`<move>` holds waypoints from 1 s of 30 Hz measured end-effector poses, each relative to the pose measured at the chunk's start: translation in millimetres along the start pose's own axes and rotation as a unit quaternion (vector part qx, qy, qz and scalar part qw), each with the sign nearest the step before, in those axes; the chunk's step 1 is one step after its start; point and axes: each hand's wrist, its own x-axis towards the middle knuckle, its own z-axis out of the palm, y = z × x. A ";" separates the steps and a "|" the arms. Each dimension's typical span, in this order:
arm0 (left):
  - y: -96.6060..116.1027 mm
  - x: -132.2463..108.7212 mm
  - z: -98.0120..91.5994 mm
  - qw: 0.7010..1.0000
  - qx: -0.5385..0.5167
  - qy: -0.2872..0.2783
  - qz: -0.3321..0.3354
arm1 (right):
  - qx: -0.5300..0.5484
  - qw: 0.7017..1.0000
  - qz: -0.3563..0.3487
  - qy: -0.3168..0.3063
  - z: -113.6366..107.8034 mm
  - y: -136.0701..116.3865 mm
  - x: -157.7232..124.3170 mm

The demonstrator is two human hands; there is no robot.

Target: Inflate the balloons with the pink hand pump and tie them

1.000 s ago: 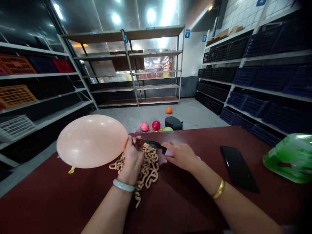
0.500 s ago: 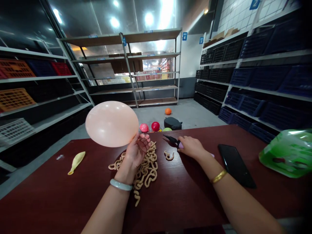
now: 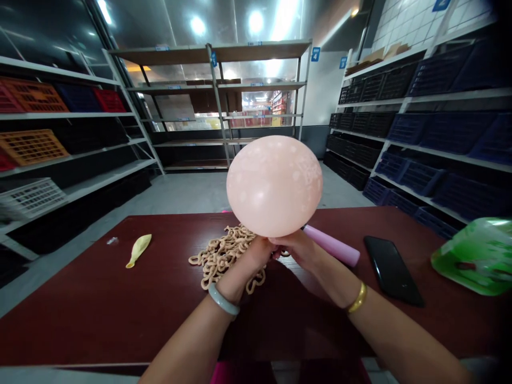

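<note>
A large inflated pale pink balloon (image 3: 274,184) stands above the table with its neck end down. Both hands meet right under it. My left hand (image 3: 262,249) is closed at the balloon's neck, the fingertips mostly hidden. My right hand (image 3: 298,246) is closed against the same neck from the other side. Just beyond the right hand lies a pink-purple balloon pump (image 3: 334,245), its black nozzle end hidden by the balloon. Left of the hands spreads a heap of tan twisted snacks or rings (image 3: 224,250). A limp pale yellow balloon (image 3: 139,250) rests farther left.
The dark red table (image 3: 80,320) carries a black phone (image 3: 392,271) at the right and a green plastic bag (image 3: 476,258) at its right edge. A small clear scrap (image 3: 112,241) lies at the left. Shelves with crates (image 3: 34,146) line the room.
My left hand has carried the balloon right to the middle. My right hand has let go of the pump and joined it at the neck. The view has shifted slightly left.
</note>
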 end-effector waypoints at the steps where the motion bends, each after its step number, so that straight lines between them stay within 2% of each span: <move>1: 2.0 -0.5 0.0 1.000 0.010 -0.008 0.002 | 0.034 0.999 0.008 0.008 0.5 -1.8 -0.5; 4: 7.3 -2.1 -2.4 0.999 0.035 -0.013 0.019 | 0.092 0.994 0.048 0.034 0.4 -8.6 -0.8; 9: 10.0 -2.1 -10.2 0.980 0.128 0.040 0.146 | 0.100 0.992 0.027 0.065 -2.9 -16.0 2.3; 12: 13.4 -1.6 -10.8 0.978 0.114 0.037 0.171 | 0.082 0.995 0.027 0.056 -3.9 -20.8 4.2; 14: 18.0 -2.7 -10.0 0.984 0.074 0.021 0.158 | 0.063 0.996 0.017 0.056 -3.2 -26.2 4.9; 18: 28.8 -8.1 -12.6 0.995 -0.056 -0.056 0.052 | 0.015 0.998 -0.003 0.063 1.7 -38.2 6.2; 20: 31.9 -10.0 -16.4 0.990 -0.117 -0.070 0.017 | 0.004 0.998 -0.009 0.058 4.5 -40.4 7.9; 22: 32.8 -10.2 -19.8 0.988 -0.144 -0.062 0.002 | 0.005 0.999 -0.018 0.048 6.3 -39.1 10.8; 26: 31.3 -6.2 -22.6 0.991 -0.132 -0.030 -0.015 | 0.000 1.000 -0.028 0.008 6.8 -33.3 18.0; 30: 32.6 -2.1 -26.8 0.997 -0.073 0.006 0.016 | -0.025 0.999 -0.039 0.000 6.9 -37.5 26.5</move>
